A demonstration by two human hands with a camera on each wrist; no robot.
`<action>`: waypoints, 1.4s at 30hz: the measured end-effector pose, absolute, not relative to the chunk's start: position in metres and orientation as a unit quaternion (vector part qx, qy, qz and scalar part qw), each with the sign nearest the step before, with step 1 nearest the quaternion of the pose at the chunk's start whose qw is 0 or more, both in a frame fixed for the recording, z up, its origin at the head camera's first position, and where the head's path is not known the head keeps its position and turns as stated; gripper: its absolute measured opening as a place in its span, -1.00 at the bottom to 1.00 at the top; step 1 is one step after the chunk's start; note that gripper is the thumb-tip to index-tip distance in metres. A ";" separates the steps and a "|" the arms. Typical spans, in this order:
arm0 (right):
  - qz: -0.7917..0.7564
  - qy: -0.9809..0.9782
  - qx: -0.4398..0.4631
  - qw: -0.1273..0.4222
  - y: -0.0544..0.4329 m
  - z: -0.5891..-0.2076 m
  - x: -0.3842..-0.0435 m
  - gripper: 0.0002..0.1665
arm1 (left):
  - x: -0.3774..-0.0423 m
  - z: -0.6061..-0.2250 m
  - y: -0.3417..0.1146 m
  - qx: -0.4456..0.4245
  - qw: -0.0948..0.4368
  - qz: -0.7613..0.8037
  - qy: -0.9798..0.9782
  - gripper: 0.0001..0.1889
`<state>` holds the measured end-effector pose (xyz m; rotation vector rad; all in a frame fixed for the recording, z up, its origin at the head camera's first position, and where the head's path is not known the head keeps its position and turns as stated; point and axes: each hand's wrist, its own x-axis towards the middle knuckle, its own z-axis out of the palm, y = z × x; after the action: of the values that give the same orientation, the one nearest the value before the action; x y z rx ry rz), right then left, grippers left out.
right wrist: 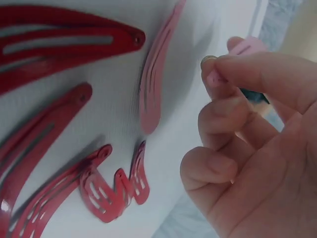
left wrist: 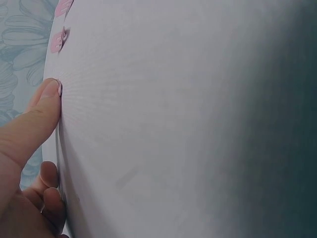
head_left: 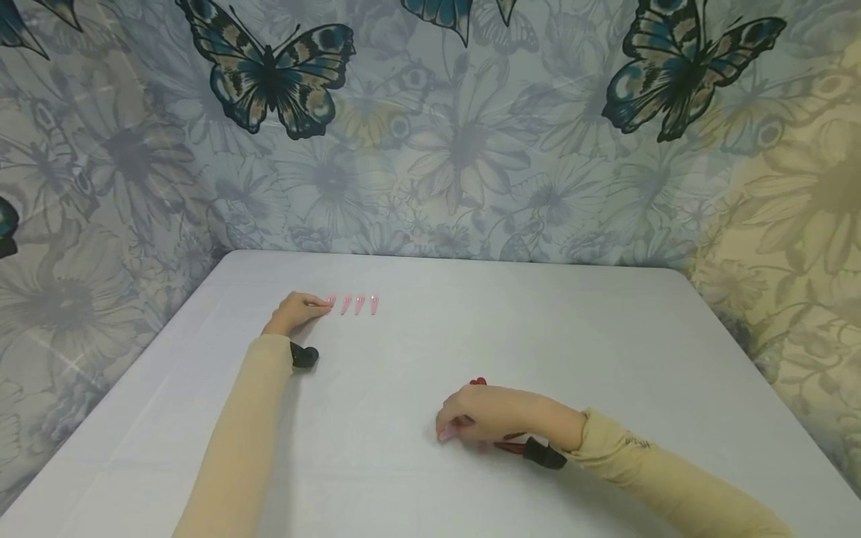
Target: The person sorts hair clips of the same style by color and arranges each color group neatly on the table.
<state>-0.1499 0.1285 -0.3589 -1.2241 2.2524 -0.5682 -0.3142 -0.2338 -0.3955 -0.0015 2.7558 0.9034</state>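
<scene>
Hair clips (head_left: 359,304) of the pink snap type lie in a row of four toward the far left of the white table (head_left: 572,329), as the head view shows. The person's left hand (head_left: 296,312) reaches the leftmost clip (head_left: 332,300), pinching it between thumb and forefinger; the left wrist view shows only a sliver of it past the thumb tip, with the other fingers bent inward below. That close view also reveals the slots in two neighbouring clips, which the head view renders as plain pink strips.

Nearer the front, the right hand (head_left: 491,415) hovers with its back to the head camera, hiding most of what is under it. The right wrist view uncovers it: thumb and forefinger clamped on a small pink clip (right wrist: 250,45), the remaining fingers curled. Beside that hand, on the table, lie a long pink clip (right wrist: 151,119), a large red clip (right wrist: 124,38), further red clips (right wrist: 79,96) and a cluster of small reddish clips (right wrist: 104,201). Only the head view shows both beige sleeves (head_left: 242,418) and the butterflies (head_left: 269,78) on the wallpaper (head_left: 464,202).
</scene>
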 end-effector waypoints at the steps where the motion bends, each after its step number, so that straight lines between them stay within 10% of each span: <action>1: -0.216 0.828 -0.449 0.255 0.129 -0.359 -0.151 -0.88 | -0.314 -0.395 -0.234 0.000 0.121 0.310 0.943 -0.59; 42: -0.479 0.846 -0.126 0.195 0.090 -0.375 -0.248 -0.90 | -0.315 -0.398 -0.235 0.004 0.118 0.312 0.943 -0.59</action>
<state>-0.2476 0.0898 -0.3752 -0.3518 2.3717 -1.3427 -0.3152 -0.2345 -0.3976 0.0112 2.7581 0.9138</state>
